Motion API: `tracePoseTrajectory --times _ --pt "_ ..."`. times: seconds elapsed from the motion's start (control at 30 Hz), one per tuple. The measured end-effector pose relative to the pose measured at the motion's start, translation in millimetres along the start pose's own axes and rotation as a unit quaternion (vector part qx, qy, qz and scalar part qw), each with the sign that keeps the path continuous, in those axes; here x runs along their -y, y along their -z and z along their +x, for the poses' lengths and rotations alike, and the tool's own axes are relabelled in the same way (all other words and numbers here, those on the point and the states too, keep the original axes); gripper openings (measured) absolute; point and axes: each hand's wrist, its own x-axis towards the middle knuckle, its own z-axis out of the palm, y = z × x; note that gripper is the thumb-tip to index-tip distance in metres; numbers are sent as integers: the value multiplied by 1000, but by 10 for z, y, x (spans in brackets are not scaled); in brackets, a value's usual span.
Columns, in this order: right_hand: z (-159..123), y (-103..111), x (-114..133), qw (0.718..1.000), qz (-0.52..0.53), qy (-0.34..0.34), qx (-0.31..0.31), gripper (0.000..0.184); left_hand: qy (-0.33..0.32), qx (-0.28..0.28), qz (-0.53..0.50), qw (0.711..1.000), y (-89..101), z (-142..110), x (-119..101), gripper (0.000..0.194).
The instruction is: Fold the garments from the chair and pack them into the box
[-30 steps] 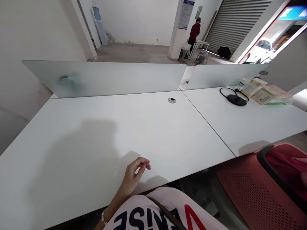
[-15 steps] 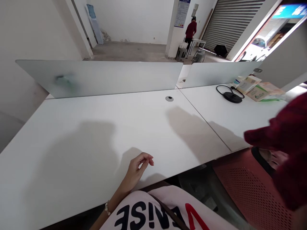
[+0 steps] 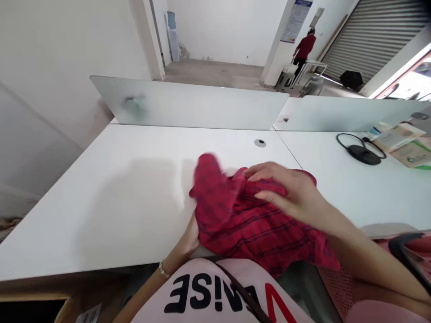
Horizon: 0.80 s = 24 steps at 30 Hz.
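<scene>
My right hand (image 3: 294,190): fingers apart, plaid cloth (image 3: 252,229) at their 6 o'clock. Left hand (image 3: 190,235): cloth at 3 o'clock hides fingers, can't tell grip.

The single view looks from the person's head, forward and down, with the left hand (image 3: 191,233) and right hand (image 3: 294,190) close below, the wearer's shirt front (image 3: 205,289) along the bottom edge, and the far wall (image 3: 229,31) well beyond the table (image 3: 144,146).
</scene>
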Motion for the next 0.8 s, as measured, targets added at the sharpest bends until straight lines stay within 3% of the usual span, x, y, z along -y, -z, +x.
tracePoseTrajectory --times 0.07,0.17,0.23,0.3,0.37,0.43,0.53,0.63,0.7,0.77,0.8 --pt "-116 -190 -205 996 -88 10 -10 23 4 -78 -56 995 83 50 -53 42" --pt "-501 -263 -801 977 -172 -106 -71 26 -32 -167 -66 983 276 86 -251 36" --pt "-881 -208 -1283 938 -223 -226 -141 29 -85 -193 -29 977 423 87 -431 35" --pt "-1297 -146 -1710 884 -257 -336 -199 43 -146 -210 36 966 549 79 -597 37" --pt "-1659 -126 -2008 833 -241 -443 -228 65 -209 -226 117 944 622 66 -696 38" --pt "-1891 -159 -2169 808 -170 -511 -240 85 -268 -224 207 914 621 41 -709 38" --pt "-1954 -253 -2224 816 -38 -524 -240 89 -331 -188 357 853 485 -27 -616 41" --pt "-1767 -305 -2118 838 49 -492 -231 65 -377 -162 495 766 275 -117 -509 36" --pt "-1565 -309 -1927 845 111 -451 -265 50 -405 -155 532 727 149 -170 -466 33" --pt "-1326 -330 -1610 839 163 -385 -347 44 -418 -132 525 730 53 -208 -435 30" --pt "-1199 -363 -1408 833 174 -349 -392 43 -406 -101 515 748 16 -221 -419 27"
